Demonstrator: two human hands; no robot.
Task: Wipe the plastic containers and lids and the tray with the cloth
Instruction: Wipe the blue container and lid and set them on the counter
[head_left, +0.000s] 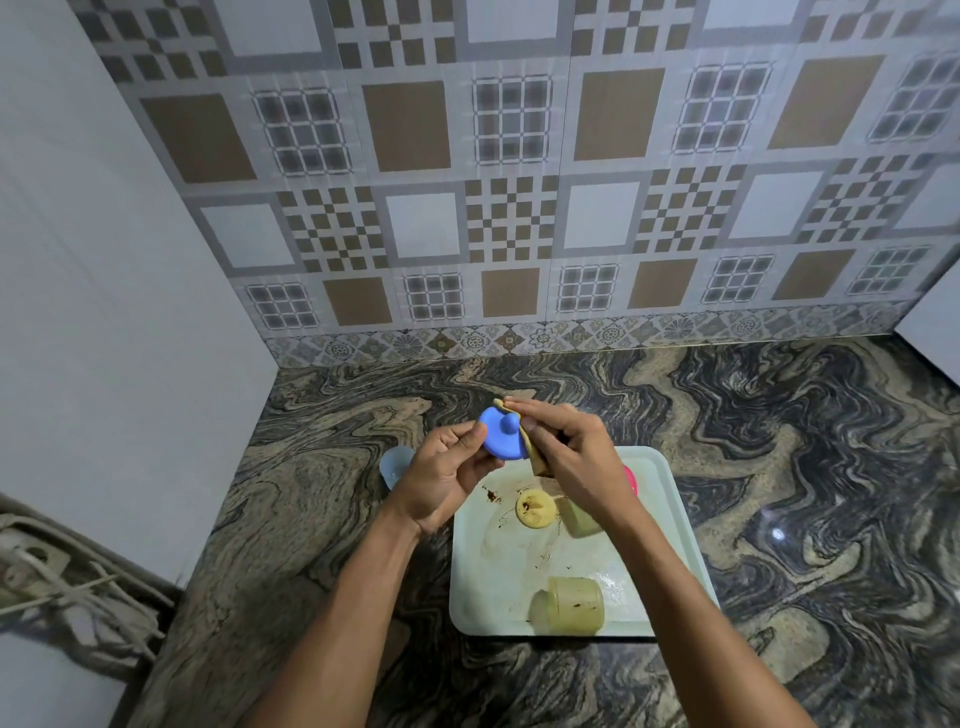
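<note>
Holding: left hand (447, 475), fingers pinching blue lid (498, 434) above the tray's far-left corner. Right hand (571, 457), fingers grasping tan cloth (540, 463) against the lid's right edge. Tray (654, 499) on worktop (805, 467) carries yellow lid (535, 511) and a tipped container (574, 605) at its near edge. Worktop runs wide rightward; plain wall (130, 312) close on the left.

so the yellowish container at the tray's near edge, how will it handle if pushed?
The yellowish container looks like thin translucent plastic, so it is probably light. It seems to lie on its side with round walls, so a push may roll it. The tray looks smooth and smeared, so it could also slide.
</note>
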